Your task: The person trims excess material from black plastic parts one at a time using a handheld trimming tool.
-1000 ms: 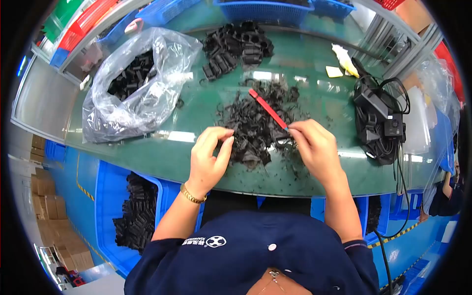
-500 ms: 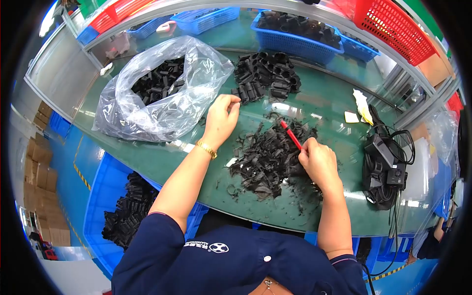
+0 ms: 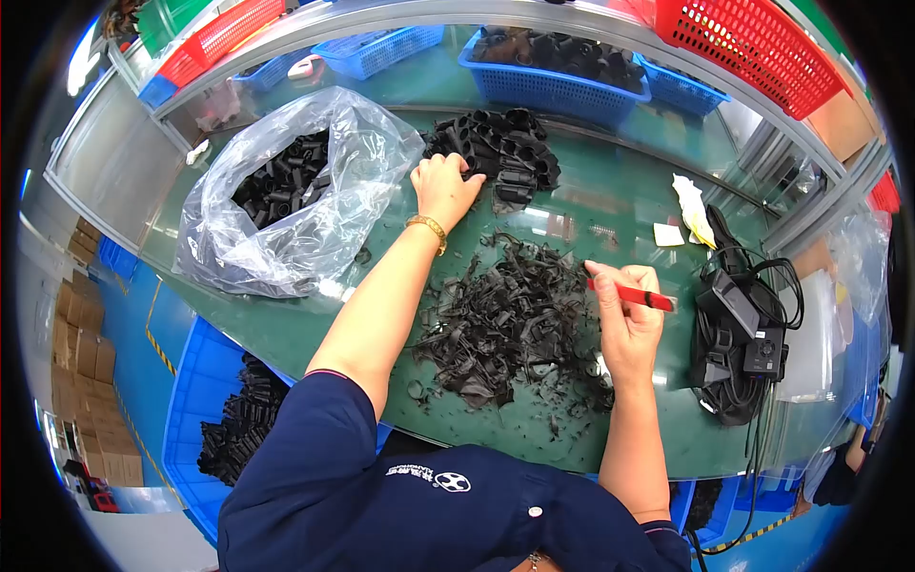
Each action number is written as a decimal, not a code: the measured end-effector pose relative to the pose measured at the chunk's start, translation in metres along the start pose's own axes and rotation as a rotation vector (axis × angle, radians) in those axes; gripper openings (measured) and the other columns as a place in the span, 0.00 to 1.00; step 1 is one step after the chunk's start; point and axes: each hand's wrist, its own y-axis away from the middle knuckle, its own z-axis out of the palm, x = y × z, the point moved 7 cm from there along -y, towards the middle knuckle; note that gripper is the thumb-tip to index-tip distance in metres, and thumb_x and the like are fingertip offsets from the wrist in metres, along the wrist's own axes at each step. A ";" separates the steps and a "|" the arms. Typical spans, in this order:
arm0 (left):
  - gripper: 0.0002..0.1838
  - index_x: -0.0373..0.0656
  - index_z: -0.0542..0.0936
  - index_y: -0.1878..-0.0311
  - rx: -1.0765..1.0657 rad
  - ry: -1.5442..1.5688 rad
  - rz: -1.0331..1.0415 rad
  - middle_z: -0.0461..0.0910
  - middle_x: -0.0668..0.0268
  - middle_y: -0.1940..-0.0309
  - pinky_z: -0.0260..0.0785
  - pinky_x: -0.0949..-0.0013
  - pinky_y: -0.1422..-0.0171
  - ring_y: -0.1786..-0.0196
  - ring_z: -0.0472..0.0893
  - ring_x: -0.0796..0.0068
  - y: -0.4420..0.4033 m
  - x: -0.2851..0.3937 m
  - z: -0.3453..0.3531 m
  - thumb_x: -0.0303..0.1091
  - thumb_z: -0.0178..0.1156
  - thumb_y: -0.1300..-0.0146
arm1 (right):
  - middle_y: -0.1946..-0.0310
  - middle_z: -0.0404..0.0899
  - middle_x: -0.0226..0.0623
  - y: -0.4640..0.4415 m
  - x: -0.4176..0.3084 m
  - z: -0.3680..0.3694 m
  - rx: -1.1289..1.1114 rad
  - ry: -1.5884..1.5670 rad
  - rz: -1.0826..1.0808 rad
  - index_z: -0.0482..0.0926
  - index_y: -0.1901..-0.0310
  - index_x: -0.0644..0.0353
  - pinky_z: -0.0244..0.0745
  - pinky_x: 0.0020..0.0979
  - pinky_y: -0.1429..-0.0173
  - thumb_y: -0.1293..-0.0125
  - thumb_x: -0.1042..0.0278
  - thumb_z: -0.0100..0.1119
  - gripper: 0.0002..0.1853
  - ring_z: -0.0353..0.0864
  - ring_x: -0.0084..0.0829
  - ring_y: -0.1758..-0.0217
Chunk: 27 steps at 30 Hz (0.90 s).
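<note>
The green worktop (image 3: pixel 610 181) spreads before me, the broadest thing here; below its near edge on my left is a big blue bin (image 3: pixel 188 405), with many black pieces in it; on the worktop's left side sits a clear plastic bag (image 3: pixel 214 238), its mouth gaping, with short black pieces inside; up at the far right is a red basket (image 3: pixel 748 62), and at the back, a blue basket (image 3: pixel 558 84) full of dark parts.

In the middle, nearest my body, lies a loose pile of black scraps (image 3: pixel 505 324), with stray bits scattered about its near side; beyond it, just beside the bag, is the heap of black parts (image 3: pixel 519 157), ring-ended and packed close together; well to the right rests a black device (image 3: pixel 729 343) with its cables looped beside it.

My left hand (image 3: pixel 446 188) is stretched out to the near left edge of that heap, fingers bent over the parts; I cannot tell from here whether they have closed on one; my right hand (image 3: pixel 629 329) is at the right side of the scraps, fingers clamped on a red tool (image 3: pixel 643 296), which juts out to the right between thumb and fingers; a pale yellow slip (image 3: pixel 668 234) lies farther back; a gold bracelet (image 3: pixel 438 229) circles my left wrist.
</note>
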 end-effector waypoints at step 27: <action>0.26 0.42 0.69 0.37 -0.517 0.286 0.449 0.74 0.54 0.43 0.56 0.59 0.30 0.37 0.70 0.56 0.096 0.041 -0.097 0.35 0.58 0.39 | 0.59 0.80 0.43 0.005 0.041 0.017 0.010 -1.028 0.566 0.73 0.55 0.65 0.80 0.30 0.53 0.28 0.64 0.52 0.11 0.82 0.32 0.58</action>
